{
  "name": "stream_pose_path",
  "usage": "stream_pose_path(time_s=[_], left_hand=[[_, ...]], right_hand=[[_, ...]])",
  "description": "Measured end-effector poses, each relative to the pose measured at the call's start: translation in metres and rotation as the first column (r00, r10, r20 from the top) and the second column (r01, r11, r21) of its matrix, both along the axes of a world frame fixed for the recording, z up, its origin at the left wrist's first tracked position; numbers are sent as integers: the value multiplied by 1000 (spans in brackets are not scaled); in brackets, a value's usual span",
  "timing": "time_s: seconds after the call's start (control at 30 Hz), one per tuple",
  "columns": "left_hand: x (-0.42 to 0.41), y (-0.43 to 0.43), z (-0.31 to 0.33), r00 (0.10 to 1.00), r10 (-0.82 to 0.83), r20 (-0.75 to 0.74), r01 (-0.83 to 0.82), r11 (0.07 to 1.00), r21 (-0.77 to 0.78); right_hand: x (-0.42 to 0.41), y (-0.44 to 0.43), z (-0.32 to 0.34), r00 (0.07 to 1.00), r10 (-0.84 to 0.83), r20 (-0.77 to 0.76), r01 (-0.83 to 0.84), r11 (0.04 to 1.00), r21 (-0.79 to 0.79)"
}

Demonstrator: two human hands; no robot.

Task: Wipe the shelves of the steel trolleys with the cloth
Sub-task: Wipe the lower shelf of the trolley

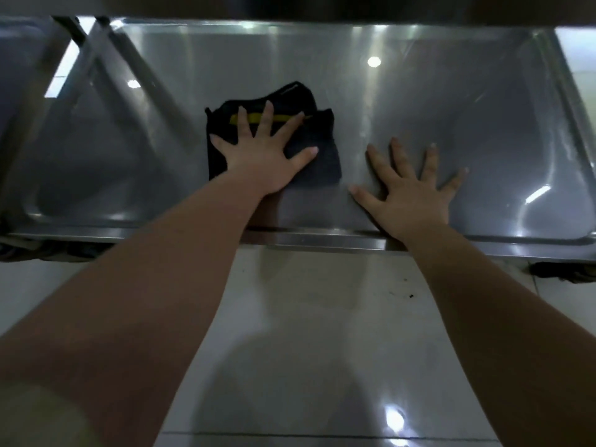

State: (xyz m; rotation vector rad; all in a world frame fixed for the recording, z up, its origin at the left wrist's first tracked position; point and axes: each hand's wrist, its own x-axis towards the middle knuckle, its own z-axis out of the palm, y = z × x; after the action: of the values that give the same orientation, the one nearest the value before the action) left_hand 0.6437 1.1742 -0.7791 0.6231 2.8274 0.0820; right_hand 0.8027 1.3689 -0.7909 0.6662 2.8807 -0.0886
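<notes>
A low steel trolley shelf (451, 101) with a raised rim spans the view. A folded dark cloth (322, 162) with a yellow stripe lies flat on it, left of the middle. My left hand (263, 153) presses down on the cloth with its fingers spread straight. To the right, my right hand (411, 188) rests flat on the bare steel with spread fingers, its wrist over the shelf's front rim. The two hands are apart.
The dark underside of an upper shelf (290, 8) hangs across the top edge. A second steel shelf (19, 75) adjoins at the far left beyond slanted steel posts (96, 59). Glossy white floor tiles (322, 333) lie in front, and a caster (561, 271) shows under the right corner.
</notes>
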Motion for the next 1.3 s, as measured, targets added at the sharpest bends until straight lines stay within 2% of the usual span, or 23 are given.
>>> stream_pose_path(time_s=[0.1, 0.17, 0.37, 0.43, 0.6, 0.8, 1.0, 1.17, 1.3], left_hand=[[-28, 17, 7, 999, 35, 28, -33, 998, -48], [-16, 22, 10, 999, 34, 27, -32, 998, -58], [88, -21, -5, 978, -193, -81, 192, 981, -17], [76, -60, -3, 986, -147, -73, 147, 989, -11], [14, -160, 1, 991, 113, -66, -118, 991, -70], [16, -161, 2, 990, 121, -67, -125, 991, -58], [19, -162, 4, 991, 114, -67, -117, 992, -38], [21, -171, 3, 996, 75, -42, -75, 997, -10], [-10, -215, 1, 995, 91, -46, -93, 995, -41]], right_hand=[[0, 0, 2, 1000, -12, -15, 12, 1000, -12], [-2, -3, 4, 1000, -23, -10, 23, 999, -25], [-2, -3, 5, 999, -32, 4, 32, 999, -34], [-3, -2, 6, 999, -37, 6, 37, 998, -53], [-3, -4, 7, 999, -38, 9, 38, 999, -36], [-16, -34, 13, 995, -89, 54, 91, 995, -35], [-77, -169, 12, 954, 301, 12, -301, 953, -33], [-79, -170, 4, 946, 322, -24, -323, 947, -10], [-82, -173, 1, 956, 292, -39, -292, 956, -2]])
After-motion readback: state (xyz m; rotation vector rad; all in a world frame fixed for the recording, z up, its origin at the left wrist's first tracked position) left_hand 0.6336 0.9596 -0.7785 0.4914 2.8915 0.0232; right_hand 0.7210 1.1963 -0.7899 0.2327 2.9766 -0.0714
